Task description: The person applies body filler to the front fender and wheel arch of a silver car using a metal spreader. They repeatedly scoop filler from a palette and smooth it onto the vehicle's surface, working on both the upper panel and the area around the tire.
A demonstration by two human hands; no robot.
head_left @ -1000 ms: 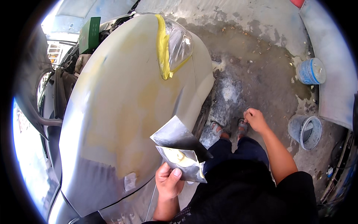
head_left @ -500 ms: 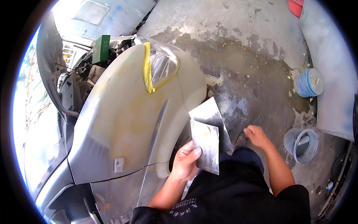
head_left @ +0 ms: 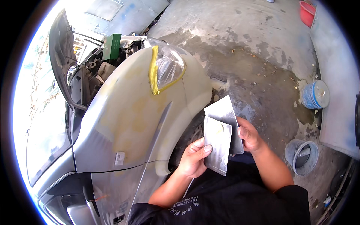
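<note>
My left hand (head_left: 195, 158) is closed on a flat rectangular putty spreader (head_left: 217, 148) of grey metal, thumb across its face. A small yellowish smear shows near its upper end. Behind it, partly covered, is a second metal putty spreader (head_left: 221, 108), tilted and sticking out above. My right hand (head_left: 248, 137) is closed on the right edge of that rear spreader, thumb on the near side and fingers behind. The two spreaders overlap in front of my body. To the left is a car fender (head_left: 127, 112) with patches of pale yellowish filler, near my left hand.
Clear plastic edged with yellow tape (head_left: 153, 71) covers the headlight (head_left: 170, 65). A green box (head_left: 111, 47) sits in the engine bay under the raised hood (head_left: 62, 48). On the right stand a blue-and-white bucket (head_left: 314, 94), a grey bucket (head_left: 302, 155) and a red basin (head_left: 307, 14).
My right hand has come up from beside my leg and taken hold of the rear spreader. My left hand and both spreaders have shifted slightly right. The whole view has shifted too.
</note>
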